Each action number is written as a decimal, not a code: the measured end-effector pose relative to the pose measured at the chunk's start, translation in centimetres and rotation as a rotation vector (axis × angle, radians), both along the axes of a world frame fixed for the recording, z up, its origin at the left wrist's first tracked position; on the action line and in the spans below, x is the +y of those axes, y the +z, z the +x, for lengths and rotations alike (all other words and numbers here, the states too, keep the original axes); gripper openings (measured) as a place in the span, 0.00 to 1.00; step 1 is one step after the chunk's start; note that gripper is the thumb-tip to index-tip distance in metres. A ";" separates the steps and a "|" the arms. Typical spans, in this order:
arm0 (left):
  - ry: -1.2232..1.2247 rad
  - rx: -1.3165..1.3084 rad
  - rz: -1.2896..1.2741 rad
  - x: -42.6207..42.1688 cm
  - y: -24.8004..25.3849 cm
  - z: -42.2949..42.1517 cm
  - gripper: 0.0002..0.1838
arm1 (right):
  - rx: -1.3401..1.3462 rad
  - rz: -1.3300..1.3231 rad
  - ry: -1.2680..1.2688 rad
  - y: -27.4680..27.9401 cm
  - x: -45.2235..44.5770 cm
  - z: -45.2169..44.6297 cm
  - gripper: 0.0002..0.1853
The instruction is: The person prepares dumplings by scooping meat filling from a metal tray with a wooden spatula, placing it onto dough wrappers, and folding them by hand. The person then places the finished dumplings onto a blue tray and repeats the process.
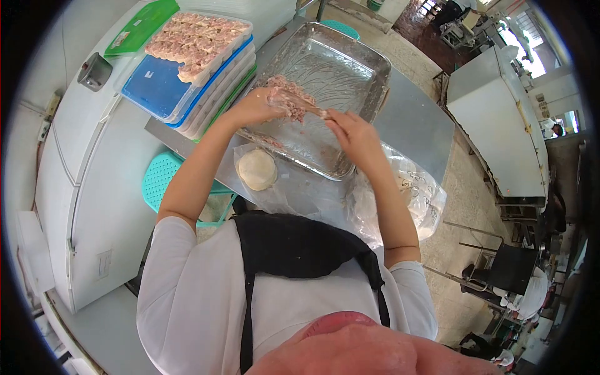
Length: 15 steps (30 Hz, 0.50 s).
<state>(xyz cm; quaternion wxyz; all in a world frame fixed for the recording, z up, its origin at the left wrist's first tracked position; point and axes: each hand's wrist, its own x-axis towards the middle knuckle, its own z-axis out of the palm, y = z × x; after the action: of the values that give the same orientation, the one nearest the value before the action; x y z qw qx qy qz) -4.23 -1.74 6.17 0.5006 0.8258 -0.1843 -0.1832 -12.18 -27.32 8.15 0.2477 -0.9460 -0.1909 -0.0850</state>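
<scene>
A large metal tray (340,47) lies on the steel table, its bottom smeared with residue. My left hand (259,105) is closed around a clump of pink minced meat (290,94) above the tray's near left side. In my right hand (353,134) is the handle of a spatula (317,112), its far end against the meat and partly covered by it. A stack of round dough wrappers (257,169) rests on a plastic sheet in front of the tray. Right of it lies a clear plastic bag (415,194) with handwriting on it.
Stacked plastic containers (215,94) stand at the left, the top one filled with rows of meat dumplings (197,37). A metal cup (95,72) and a green lid (140,28) sit on a white freezer (103,175). A turquoise stool (161,178) stands below the table.
</scene>
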 end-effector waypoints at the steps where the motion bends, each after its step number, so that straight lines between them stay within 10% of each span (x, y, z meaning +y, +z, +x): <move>1: 0.001 0.001 -0.002 0.0 -0.6 0.4 0.18 | -0.074 0.051 0.012 -0.4 1.5 -0.3 0.13; 6: 0.047 -0.109 -0.012 0.4 -1.2 -0.1 0.28 | -0.031 -0.252 -0.132 -6.0 -0.9 2.9 0.12; 15: -0.229 -0.263 -0.144 0.2 2.8 -1.6 0.21 | 0.233 0.452 0.096 0.0 -0.5 -0.8 0.16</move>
<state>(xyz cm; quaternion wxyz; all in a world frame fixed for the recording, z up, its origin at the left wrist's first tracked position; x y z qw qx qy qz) -5.86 -1.51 8.92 0.5059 0.7783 -0.3534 -0.1156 -13.00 -27.81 8.14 0.4770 -0.8599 -0.1818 -0.0044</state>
